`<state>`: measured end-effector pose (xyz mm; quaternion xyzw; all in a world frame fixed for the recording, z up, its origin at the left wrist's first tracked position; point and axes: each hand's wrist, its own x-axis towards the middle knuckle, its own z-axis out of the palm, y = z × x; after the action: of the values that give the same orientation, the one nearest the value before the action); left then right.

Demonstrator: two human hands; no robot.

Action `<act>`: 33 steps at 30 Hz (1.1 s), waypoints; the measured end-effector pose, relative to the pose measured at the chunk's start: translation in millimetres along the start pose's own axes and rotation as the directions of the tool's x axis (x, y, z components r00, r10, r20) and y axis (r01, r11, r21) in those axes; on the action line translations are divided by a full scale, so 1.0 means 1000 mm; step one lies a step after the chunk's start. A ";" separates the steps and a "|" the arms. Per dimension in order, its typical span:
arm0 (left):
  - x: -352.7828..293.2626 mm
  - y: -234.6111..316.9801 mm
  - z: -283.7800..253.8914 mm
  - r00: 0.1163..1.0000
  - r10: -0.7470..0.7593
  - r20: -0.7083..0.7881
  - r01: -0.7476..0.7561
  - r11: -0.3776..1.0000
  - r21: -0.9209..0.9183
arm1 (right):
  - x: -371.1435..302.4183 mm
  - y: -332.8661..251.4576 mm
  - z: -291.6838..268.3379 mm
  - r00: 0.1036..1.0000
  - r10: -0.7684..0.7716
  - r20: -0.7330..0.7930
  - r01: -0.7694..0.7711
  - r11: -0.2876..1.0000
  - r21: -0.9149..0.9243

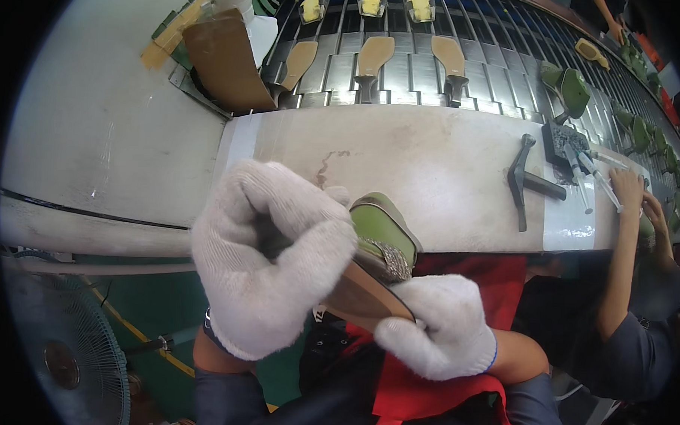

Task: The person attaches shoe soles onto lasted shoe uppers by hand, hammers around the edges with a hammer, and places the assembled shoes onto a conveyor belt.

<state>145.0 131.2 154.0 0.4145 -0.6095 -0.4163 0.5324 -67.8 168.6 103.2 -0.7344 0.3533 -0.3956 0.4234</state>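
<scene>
You are looking past your hands at very few packages. Far off, on the conveyor's far edge, three small clear containers with yellow contents are sitting in a row: one to the left (pixel 312 7), one in the middle (pixel 371 1) and one to the right (pixel 420 5). At the far left, a brown cardboard sheet (pixel 227 60) is leaning beside the belt, just beside a yellow and green flat pack (pixel 173 28). No labels, signs or screens are showing clearly anywhere.
</scene>
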 end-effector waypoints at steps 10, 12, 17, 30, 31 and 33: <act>-0.003 -0.017 -0.019 0.998 0.062 -0.018 -0.057 0.976 0.212 | 0.017 0.009 0.003 0.999 -0.008 -0.052 0.005 0.998 -0.064; -0.002 -0.009 -0.007 0.996 0.072 -0.043 -0.049 0.916 0.397 | 0.016 0.009 0.001 0.998 0.006 -0.070 -0.010 0.998 -0.064; 0.004 -0.007 -0.006 0.981 0.183 0.071 -0.194 0.852 0.487 | 0.007 0.007 0.001 0.984 -0.095 -0.154 0.088 0.995 -0.048; 0.036 -0.003 0.050 0.929 0.070 0.363 -0.011 0.987 -0.162 | 0.018 -0.038 -0.088 0.992 -0.073 -0.105 0.052 0.981 -0.189; 0.040 -0.024 0.049 0.958 0.060 0.279 0.029 0.952 -0.305 | 0.017 -0.029 -0.100 0.993 -0.018 -0.116 -0.005 0.980 -0.200; 0.046 -0.084 0.028 0.979 -0.042 0.198 0.145 0.830 -0.539 | 0.008 0.003 -0.122 0.961 0.001 -0.275 -0.042 0.988 -0.145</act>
<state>118.3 63.6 86.3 0.2342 -0.4879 -0.6349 0.5514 -171.8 118.8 142.5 -0.6984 0.4453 -0.4611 0.3183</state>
